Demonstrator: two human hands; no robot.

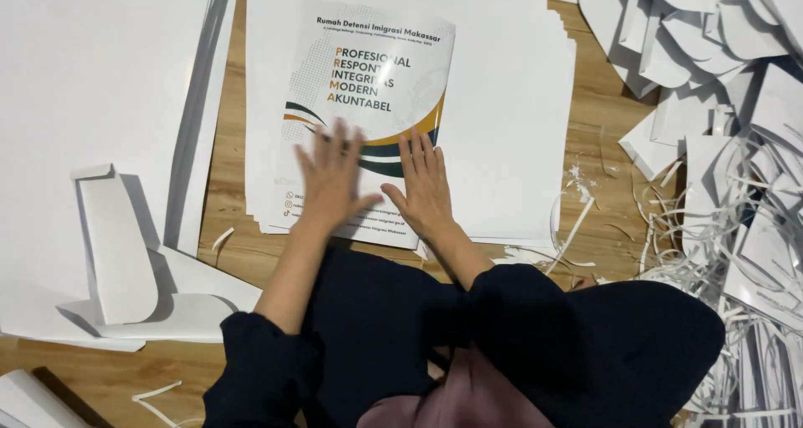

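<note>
Printed sheet (372, 76) under both flat hands

Glossy printed sheet (372, 102) lies flat atop white paper stack (519, 110).

a light brown wooden plank floor (598, 110) shows between white paper sheets (92, 85) at left and curled white offcut strips (711, 227) at right.
</note>
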